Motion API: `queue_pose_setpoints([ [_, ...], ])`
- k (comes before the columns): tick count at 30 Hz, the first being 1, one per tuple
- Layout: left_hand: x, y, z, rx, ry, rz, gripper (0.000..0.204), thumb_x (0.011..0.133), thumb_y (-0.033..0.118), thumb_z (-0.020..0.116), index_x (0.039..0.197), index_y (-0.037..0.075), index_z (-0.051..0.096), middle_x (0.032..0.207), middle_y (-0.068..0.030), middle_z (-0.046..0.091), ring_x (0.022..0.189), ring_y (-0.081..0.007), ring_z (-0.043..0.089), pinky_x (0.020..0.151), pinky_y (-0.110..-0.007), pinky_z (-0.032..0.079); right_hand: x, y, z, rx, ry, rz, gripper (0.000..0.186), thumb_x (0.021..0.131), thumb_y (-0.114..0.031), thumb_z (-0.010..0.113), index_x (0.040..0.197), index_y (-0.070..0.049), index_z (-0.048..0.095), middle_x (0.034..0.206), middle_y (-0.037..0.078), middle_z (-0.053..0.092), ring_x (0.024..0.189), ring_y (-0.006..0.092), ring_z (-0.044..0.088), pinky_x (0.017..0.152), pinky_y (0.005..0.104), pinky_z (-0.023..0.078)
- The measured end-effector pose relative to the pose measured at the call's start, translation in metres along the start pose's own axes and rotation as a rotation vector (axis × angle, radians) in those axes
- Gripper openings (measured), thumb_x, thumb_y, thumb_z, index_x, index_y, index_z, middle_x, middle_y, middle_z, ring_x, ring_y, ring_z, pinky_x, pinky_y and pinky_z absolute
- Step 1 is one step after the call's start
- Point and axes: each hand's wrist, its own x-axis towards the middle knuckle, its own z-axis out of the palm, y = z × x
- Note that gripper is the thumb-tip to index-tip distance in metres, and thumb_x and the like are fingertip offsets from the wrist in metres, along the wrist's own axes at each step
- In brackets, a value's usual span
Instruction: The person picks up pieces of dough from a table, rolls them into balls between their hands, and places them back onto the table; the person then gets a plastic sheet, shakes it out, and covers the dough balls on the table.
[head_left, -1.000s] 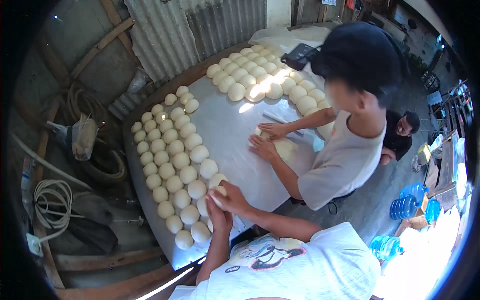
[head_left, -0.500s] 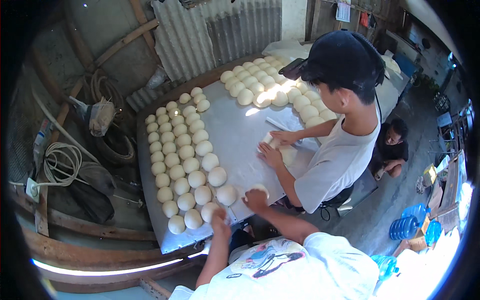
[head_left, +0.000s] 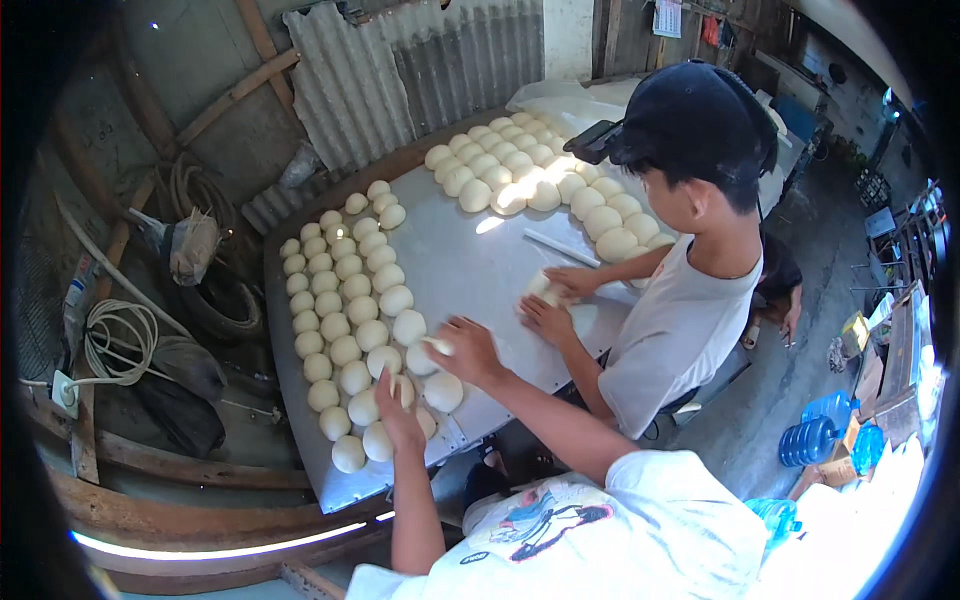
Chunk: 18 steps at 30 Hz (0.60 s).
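My left hand (head_left: 401,418) is over the near rows of pale dough balls (head_left: 371,333), fingers stretched out and apart, hiding parts of the balls behind it. To its upper right, my right hand (head_left: 468,350) is slightly blurred above the outer row. A dough ball (head_left: 437,345) shows partly at its curled fingers. One large dough ball (head_left: 443,392) rests on the metal table (head_left: 465,265) between my hands. Across from me, a co-worker in a dark cap presses both hands (head_left: 557,300) on a piece of dough (head_left: 540,289).
More dough balls (head_left: 497,175) fill the table's far side, with a white stick (head_left: 561,247) before them. Coiled cable (head_left: 122,340) hangs at left. Another person crouches behind the co-worker. Blue water jugs (head_left: 808,440) stand on the right.
My right hand has moved left from the table's near edge, and the dough ball under it there is gone from that spot. My left hand has moved up and left over the rows.
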Motion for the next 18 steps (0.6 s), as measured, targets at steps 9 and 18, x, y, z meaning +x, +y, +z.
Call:
queue_pose_setpoints([
  [9,0.003,-0.118,-0.030,-0.213,0.146,-0.039,0.049,0.098,0.040,0.046,0.126,-0.001,0.045,0.118,-0.0142,0.056,0.101,-0.0282,0.057,0.091,-0.039,0.045,-0.103,0.014,0.073,0.838,-0.445,0.929,0.071,0.080,-0.062,0.063,0.115,0.000,0.064,0.104,0.018,0.067,0.104,0.0253,0.062,0.088,0.0378,0.047],
  [18,0.008,-0.009,0.006,0.245,0.036,0.199,0.054,0.098,0.047,0.035,0.133,0.008,0.047,0.136,-0.0127,0.047,0.126,-0.0241,0.044,0.105,-0.045,0.031,-0.009,-0.004,0.006,-0.022,0.125,-0.099,0.034,0.075,-0.037,0.072,0.071,-0.005,0.063,0.069,0.011,0.061,0.067,0.0335,0.062,0.059,0.0416,0.049],
])
